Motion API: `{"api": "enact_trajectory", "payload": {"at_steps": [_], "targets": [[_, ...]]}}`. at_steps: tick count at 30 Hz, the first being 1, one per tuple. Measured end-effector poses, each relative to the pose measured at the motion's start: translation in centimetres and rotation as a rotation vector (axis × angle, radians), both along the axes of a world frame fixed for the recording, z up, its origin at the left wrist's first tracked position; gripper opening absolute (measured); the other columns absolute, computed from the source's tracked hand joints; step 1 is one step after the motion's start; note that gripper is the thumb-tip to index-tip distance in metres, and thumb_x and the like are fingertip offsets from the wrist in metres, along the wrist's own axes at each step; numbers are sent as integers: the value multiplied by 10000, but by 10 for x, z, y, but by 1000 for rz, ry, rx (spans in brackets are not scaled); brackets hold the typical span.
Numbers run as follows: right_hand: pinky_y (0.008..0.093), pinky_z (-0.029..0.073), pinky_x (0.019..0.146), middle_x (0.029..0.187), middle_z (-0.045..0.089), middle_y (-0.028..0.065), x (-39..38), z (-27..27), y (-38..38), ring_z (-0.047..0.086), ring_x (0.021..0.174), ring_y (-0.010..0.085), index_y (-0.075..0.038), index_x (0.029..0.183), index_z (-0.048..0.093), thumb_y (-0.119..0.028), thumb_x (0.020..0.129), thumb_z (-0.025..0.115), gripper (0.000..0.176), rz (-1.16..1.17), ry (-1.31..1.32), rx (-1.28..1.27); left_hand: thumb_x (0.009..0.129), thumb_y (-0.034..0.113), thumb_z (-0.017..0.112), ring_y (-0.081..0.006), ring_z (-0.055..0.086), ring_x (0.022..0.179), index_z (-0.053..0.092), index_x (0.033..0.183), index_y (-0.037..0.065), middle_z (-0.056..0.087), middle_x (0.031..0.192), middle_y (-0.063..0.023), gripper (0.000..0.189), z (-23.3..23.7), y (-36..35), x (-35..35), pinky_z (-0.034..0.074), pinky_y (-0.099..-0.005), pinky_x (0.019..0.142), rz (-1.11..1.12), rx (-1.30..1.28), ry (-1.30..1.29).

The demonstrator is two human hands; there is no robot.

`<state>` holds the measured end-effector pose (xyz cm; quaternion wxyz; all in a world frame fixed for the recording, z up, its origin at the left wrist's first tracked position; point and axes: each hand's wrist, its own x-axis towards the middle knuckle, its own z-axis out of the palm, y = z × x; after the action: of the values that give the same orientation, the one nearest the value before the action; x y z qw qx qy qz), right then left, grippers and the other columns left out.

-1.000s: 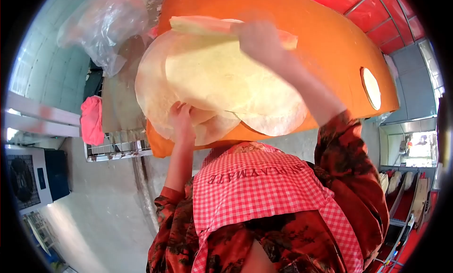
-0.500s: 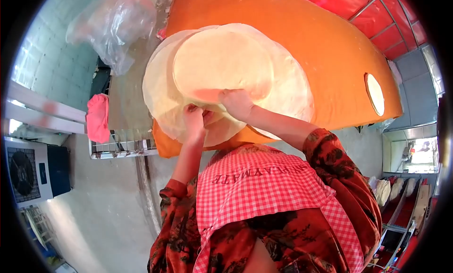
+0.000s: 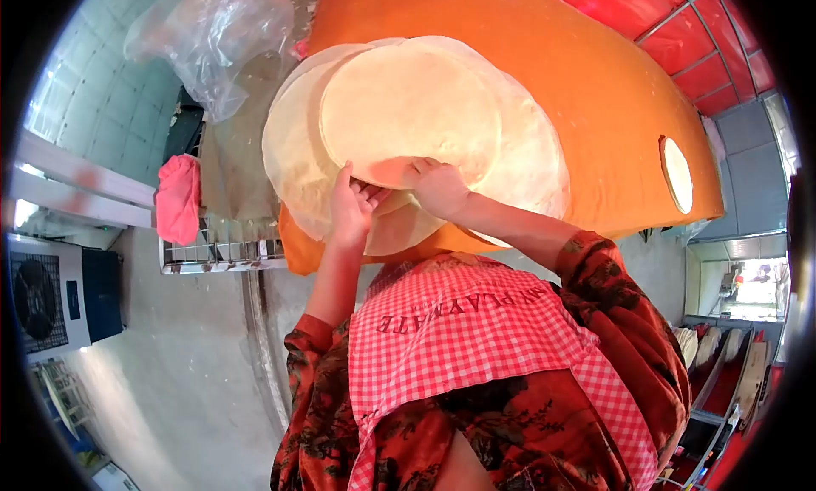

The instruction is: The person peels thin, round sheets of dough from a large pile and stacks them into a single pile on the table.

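A loose, overlapping pile of thin, pale round flatbreads (image 3: 408, 109) lies on the orange cloth. My left hand (image 3: 351, 209) is at the near edge of the top round, thumb raised apart from the fingers, which reach toward that edge. Just to its right, my right hand (image 3: 439, 188) has closed fingers pinching the same near edge. A reddish tint shows on the top round beside the right fingertips. Part of the lower rounds is hidden beneath the top one and behind my hands.
An orange cloth (image 3: 595, 109) covers the table, with another small round (image 3: 677, 175) near its right end. Clear plastic bags (image 3: 217, 45) lie at the upper left. A pink cloth (image 3: 178, 200) hangs on the metal frame at left.
My left hand has opened from a closed pinch, its thumb now lifted away from the fingers. The right hand stays at the top round's near edge. The whole view has shifted slightly.
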<state>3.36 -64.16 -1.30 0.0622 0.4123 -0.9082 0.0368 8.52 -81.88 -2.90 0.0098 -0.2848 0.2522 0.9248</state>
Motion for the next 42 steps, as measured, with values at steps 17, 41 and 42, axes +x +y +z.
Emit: {"api": "enact_trajectory", "payload": {"at_steps": [17,41,42], "targets": [[443,513,647,791,652,120,-74,61,10,654,774,305,-111,889,641,-86,734,577,170,-62,-137,-40,880,642,470,-379,458,1208,453,1253,3,475,1273,-199,741,5,11,-17,357,-598,1021,-102,447,146],[350,493,534,780,604,46,-61,195,337,619,684,205,-98,862,591,-154,740,588,135,-51,495,-327,870,590,505,-303,399,1308,398,1399,105,418,1438,-108,725,121,314,-174,317,-530,1087,-230,-42,572],[346,508,590,873,623,57,-69,180,333,630,789,209,-79,898,582,-137,731,586,177,-122,414,-228,869,594,503,-300,398,1310,397,1401,107,420,1437,-103,729,123,320,-177,316,-529,1088,-215,-9,588]]}}
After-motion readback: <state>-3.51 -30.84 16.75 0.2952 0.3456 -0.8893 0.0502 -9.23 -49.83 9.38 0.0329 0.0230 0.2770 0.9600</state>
